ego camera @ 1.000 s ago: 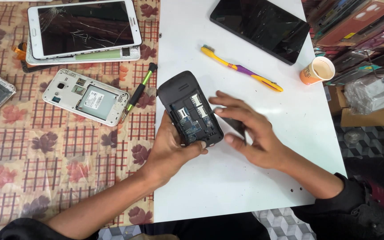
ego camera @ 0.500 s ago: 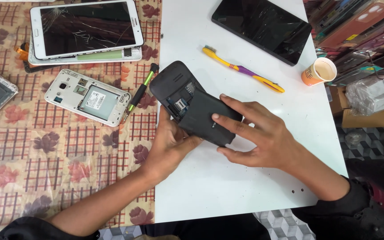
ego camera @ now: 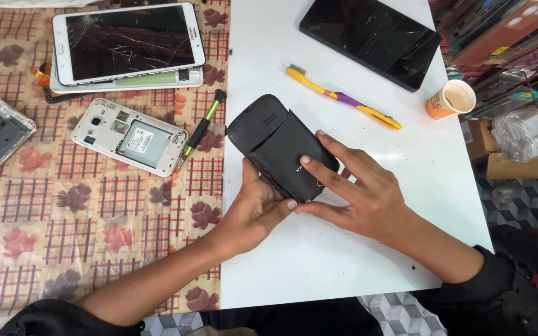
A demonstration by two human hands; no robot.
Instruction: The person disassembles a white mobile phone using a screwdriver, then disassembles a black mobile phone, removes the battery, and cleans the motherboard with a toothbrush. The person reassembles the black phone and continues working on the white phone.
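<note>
Now flipped back-side up since a moment ago: black phone [ego camera: 281, 146] on white bench [ego camera: 344, 261], long axis running ten to four o'clock. Left hand [ego camera: 253, 208] cupped around lower edge from seven o'clock; right hand [ego camera: 356, 193] spread flat, fingers pressing back cover.

Looks like a phone repair shop: cracked tablet [ego camera: 129, 42] upper left, opened white phone [ego camera: 130, 136] beside a screwdriver [ego camera: 202, 129], stacked accessory boxes [ego camera: 499, 37] far right.
</note>
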